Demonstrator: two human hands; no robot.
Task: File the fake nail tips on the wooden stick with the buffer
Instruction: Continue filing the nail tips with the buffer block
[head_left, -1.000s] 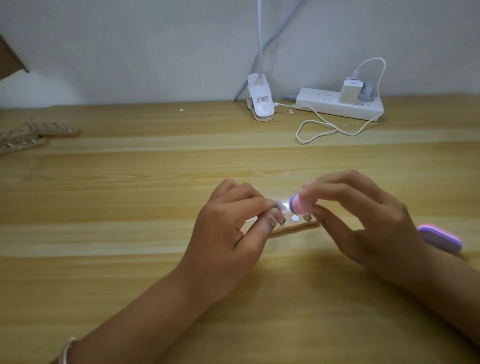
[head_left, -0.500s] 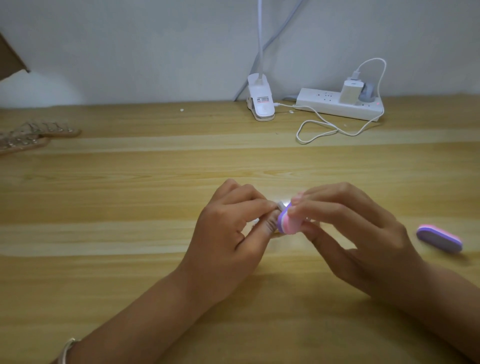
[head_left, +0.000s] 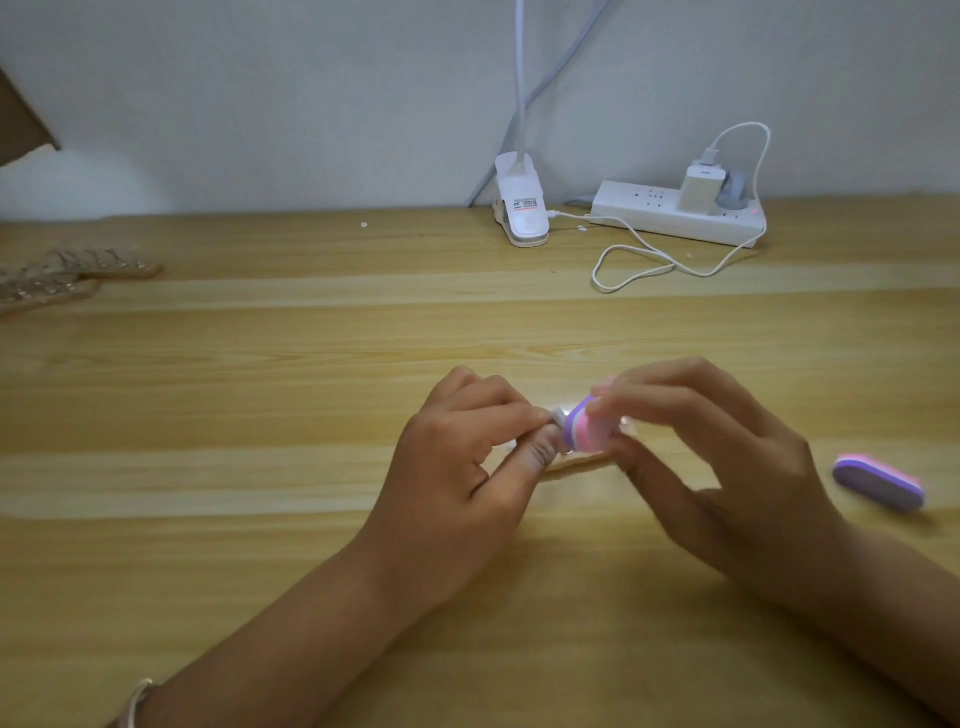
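Observation:
A wooden stick (head_left: 576, 461) with small clear nail tips lies on the table at the centre, mostly hidden by my hands. My left hand (head_left: 467, 467) pinches a nail tip (head_left: 558, 415) on the stick between thumb and forefinger. My right hand (head_left: 717, 457) grips a small pink and purple buffer (head_left: 587, 428) by its end. The buffer's purple face touches the pinched nail tip.
A second purple and pink buffer (head_left: 880, 480) lies on the table at the right. Two more wooden sticks with nail tips (head_left: 67, 273) lie at the far left. At the back stand a white lamp clamp (head_left: 522, 213) and a power strip (head_left: 675, 213) with a looped cable.
The buffer swung from pointing up-left down against the nail tip, then tilted back up a little. My left hand has stayed in place, pinching the tip.

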